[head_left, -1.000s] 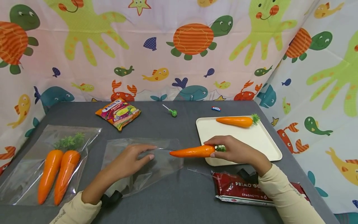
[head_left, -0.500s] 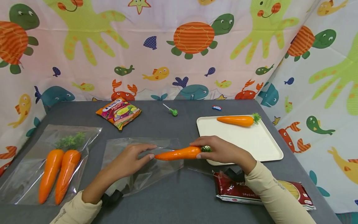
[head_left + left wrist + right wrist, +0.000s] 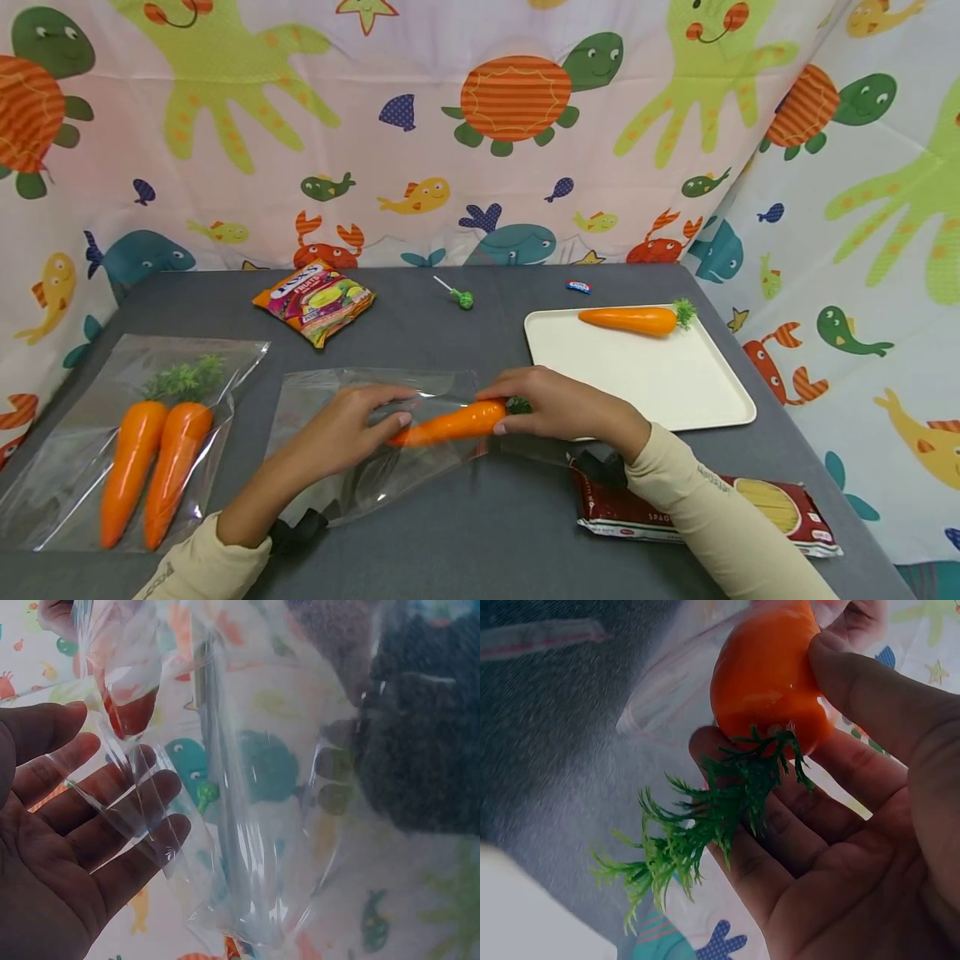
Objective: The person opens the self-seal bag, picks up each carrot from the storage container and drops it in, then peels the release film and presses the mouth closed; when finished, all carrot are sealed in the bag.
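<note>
My right hand [image 3: 562, 407] pinches an orange carrot [image 3: 459, 422] near its thick end between thumb and fingers. Its green leafy top [image 3: 705, 802] trails past the palm in the right wrist view. The carrot points left, and its tip [image 3: 135, 712] shows through the clear plastic in the left wrist view, within the mouth of a clear plastic bag [image 3: 386, 487]. My left hand [image 3: 333, 437] is at that bag, with fingers spread and fairly straight. Plastic film lies across these fingers [image 3: 124, 799], and the thumb is apart from them.
At left lies another clear bag [image 3: 71, 467] holding two carrots [image 3: 177, 467]. Behind are a sweets packet [image 3: 315, 302], a green lollipop [image 3: 463, 299] and a small blue-wrapped sweet [image 3: 578, 286]. A white tray [image 3: 645, 375] bears one carrot [image 3: 630, 320]; a spaghetti packet [image 3: 787, 512] lies under the right forearm.
My right hand has carried the carrot leftward from beside the tray, so its tip now reaches into the bag by my left hand. The left hand has stayed nearly still.
</note>
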Tool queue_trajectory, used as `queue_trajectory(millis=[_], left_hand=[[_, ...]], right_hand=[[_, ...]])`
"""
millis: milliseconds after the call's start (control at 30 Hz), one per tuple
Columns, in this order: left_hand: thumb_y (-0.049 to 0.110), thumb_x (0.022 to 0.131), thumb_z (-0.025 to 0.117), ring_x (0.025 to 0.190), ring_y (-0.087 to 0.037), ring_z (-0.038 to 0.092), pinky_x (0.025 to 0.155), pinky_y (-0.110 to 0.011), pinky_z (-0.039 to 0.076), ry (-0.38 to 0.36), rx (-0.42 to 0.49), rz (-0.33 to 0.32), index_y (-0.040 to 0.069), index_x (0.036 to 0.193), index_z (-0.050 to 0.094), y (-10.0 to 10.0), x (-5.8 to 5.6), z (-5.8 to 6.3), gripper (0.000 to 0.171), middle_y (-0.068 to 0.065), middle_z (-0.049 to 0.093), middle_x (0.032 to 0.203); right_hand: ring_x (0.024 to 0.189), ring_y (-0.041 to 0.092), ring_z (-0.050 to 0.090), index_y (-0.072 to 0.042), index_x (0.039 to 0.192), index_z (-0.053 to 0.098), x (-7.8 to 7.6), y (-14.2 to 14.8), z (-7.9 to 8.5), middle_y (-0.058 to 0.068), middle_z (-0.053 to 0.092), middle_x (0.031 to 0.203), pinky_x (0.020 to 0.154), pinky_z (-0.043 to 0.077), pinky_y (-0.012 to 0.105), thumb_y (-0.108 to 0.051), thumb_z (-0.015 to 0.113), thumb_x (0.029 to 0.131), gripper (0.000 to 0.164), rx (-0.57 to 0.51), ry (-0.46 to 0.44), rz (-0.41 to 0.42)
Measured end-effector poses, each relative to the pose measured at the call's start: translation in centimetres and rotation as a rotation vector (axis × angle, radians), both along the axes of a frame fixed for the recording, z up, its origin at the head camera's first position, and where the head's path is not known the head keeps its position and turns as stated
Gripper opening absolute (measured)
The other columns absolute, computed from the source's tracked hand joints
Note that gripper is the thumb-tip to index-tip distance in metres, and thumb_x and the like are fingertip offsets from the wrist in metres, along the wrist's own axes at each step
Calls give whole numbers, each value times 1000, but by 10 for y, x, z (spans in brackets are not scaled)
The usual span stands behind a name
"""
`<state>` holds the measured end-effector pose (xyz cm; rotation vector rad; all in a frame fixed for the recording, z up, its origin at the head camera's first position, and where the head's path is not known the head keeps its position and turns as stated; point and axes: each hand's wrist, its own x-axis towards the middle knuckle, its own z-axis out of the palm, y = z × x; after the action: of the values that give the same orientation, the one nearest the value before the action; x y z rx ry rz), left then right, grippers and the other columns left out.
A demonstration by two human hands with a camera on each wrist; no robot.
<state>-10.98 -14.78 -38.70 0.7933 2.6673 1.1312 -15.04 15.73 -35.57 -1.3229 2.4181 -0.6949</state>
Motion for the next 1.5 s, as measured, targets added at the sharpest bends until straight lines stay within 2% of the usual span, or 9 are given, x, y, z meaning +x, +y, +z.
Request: queue_trajectory(millis=[133, 300, 667, 967, 1200, 1500], left_hand=[[24, 98, 62, 116, -27, 59, 94, -50, 49, -1, 1, -2, 5, 129, 62, 0, 0, 1, 37, -9, 63, 126], [24, 97, 63, 114, -26, 60, 94, -51, 49, 16, 2, -8, 5, 128, 63, 0, -1, 3, 37, -8, 64, 125], [26, 98, 62, 112, -26, 61, 91, -50, 51, 6, 10, -16, 2, 128, 62, 0, 0, 2, 39, -9, 64, 125], [24, 98, 62, 115, -26, 60, 92, -49, 51, 18, 23, -12, 2, 128, 62, 1, 3, 1, 38, -9, 63, 126], [27, 98, 61, 115, -26, 60, 92, -49, 51, 17, 15, -6, 5, 130, 62, 0, 4, 0, 39, -8, 63, 126], [26, 98, 61, 115, -27, 60, 92, -49, 51, 7, 17, -15, 4, 131, 60, -1, 3, -1, 40, -9, 62, 128]], right_hand=[[101, 11, 58, -8, 131, 62, -1, -8, -2, 0, 63, 117, 95, 49, 32, -23, 72, 90, 44, 0, 12, -1], [100, 11, 58, -7, 130, 63, -1, -16, -6, 0, 64, 116, 94, 49, 32, -21, 72, 91, 43, -7, -15, 0], [101, 10, 58, -4, 128, 63, -2, -29, -15, 2, 64, 118, 93, 49, 29, -20, 71, 91, 41, 1, -51, 53], [100, 9, 57, -5, 128, 63, -2, -38, -23, 1, 64, 118, 93, 48, 28, -20, 73, 90, 42, 40, -103, 70], [102, 6, 58, -8, 125, 65, -1, -42, -28, -2, 64, 117, 95, 47, 27, -20, 76, 87, 41, 50, -107, 83], [116, 9, 55, -8, 128, 63, 0, -36, -27, -1, 62, 126, 101, 43, 27, -15, 71, 91, 38, -1, -161, 85]])
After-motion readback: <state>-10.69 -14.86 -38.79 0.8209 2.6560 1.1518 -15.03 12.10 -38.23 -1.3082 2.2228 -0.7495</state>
